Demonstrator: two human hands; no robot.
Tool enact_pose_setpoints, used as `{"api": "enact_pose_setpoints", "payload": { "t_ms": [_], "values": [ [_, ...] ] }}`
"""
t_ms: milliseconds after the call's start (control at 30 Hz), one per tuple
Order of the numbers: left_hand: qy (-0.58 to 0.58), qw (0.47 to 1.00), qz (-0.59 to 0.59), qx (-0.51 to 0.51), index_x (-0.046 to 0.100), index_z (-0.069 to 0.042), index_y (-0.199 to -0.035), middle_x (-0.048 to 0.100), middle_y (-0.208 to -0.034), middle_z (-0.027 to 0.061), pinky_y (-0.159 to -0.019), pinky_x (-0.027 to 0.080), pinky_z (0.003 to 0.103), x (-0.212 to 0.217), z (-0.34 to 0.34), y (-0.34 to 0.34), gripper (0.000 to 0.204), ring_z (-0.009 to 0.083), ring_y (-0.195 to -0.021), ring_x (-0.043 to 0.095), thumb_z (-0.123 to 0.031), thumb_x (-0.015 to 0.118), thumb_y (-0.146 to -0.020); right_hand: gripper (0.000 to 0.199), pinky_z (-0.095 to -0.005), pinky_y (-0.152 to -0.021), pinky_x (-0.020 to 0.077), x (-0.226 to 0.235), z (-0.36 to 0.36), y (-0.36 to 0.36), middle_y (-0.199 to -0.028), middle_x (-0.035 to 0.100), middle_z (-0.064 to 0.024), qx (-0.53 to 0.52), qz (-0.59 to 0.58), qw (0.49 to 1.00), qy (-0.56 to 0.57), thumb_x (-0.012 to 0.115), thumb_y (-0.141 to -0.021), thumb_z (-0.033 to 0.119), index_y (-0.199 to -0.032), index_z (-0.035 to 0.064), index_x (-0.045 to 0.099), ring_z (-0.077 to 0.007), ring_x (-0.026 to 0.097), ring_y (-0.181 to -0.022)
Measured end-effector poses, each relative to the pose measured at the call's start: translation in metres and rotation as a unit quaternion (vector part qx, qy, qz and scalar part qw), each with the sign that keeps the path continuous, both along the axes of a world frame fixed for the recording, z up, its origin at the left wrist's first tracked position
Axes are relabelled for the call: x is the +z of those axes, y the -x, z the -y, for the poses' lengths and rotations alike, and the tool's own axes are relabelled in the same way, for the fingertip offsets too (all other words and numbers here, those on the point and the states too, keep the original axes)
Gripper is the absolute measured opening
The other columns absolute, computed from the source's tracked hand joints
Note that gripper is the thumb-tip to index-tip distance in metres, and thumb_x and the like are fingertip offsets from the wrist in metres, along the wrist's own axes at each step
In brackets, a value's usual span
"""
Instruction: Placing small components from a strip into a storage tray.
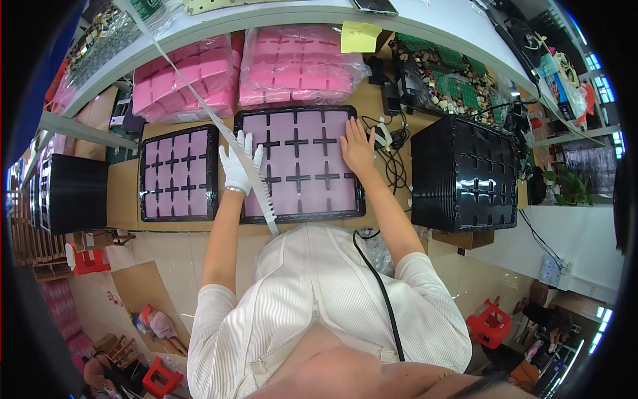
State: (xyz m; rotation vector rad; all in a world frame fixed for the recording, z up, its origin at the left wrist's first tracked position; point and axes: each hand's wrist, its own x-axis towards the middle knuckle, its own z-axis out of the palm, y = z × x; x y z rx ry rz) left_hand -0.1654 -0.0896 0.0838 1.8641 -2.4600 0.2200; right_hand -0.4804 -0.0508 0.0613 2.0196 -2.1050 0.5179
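While both hands (299,159) lie flat on the tray (299,163), pink foam crowds the workbench (123,189).

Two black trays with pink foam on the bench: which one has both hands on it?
The larger centre tray: gloved left hand on its left edge, bare right hand on its right side. The smaller tray to its left is untouched.

The person wears a white, finely ribbed short-sleeved top with a zip running down the front. The left hand (236,166) is covered by a white fabric glove reaching the wrist. The right hand (357,147) is bare. A black cable (379,286) runs down the chest.
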Motion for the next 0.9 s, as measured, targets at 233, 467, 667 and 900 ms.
{"api": "enact_pose_setpoints", "payload": {
  "t_ms": [233,467,667,900],
  "values": [
    [-0.077,0.964,-0.136,-0.216,0.059,-0.01,-0.11,0.055,-0.122,0.0082,-0.104,0.028,0.047,0.021,-0.109,-0.044,0.029,0.0243,-0.114,0.05,-0.028,0.052,-0.089,0.044,-0.0477,-0.11,0.0219,0.035,-0.135,0.003,-0.137,0.046,-0.0085,0.305,0.09,0.935,-0.158,0.054,-0.088,0.017,-0.13,0.0065,0.048,-0.0216,0.041,-0.129],
    [0.088,0.965,-0.228,-0.091,0.062,-0.005,-0.089,0.062,-0.104,0.0132,-0.088,0.046,0.04,0.015,-0.127,-0.05,0.021,0.0263,-0.097,0.059,-0.018,0.072,-0.075,0.035,-0.0454,-0.107,0.0294,0.043,-0.153,-0.012,-0.127,0.052,-0.0138,0.242,0.098,0.961,-0.088,0.055,-0.085,0.016,-0.118,0.0047,0.056,-0.0218,0.048,-0.119],
    [-0.002,0.905,-0.351,0.239,0.064,0.005,-0.093,0.064,-0.099,0.0172,-0.084,0.048,0.036,0.007,-0.131,-0.045,0.034,0.0248,-0.09,0.062,-0.022,0.075,-0.075,0.045,-0.0397,-0.11,0.0245,0.017,-0.15,-0.02,-0.143,0.034,-0.0178,-0.001,0.369,0.923,-0.107,0.047,-0.092,0.018,-0.132,0.0008,0.042,-0.0312,0.032,-0.133],
    [-0.079,0.742,-0.626,0.227,0.053,0.005,-0.114,0.062,-0.094,0.0059,-0.076,0.046,0.025,0.047,-0.116,-0.028,0.046,0.0101,-0.082,0.056,-0.02,0.071,-0.081,0.057,-0.0348,-0.113,0.0126,-0.028,-0.154,-0.012,-0.153,0.012,-0.017,-0.067,0.5,0.859,-0.087,0.033,-0.1,0.031,-0.145,0.0012,0.017,-0.0287,0.013,-0.141]
  ]
}}
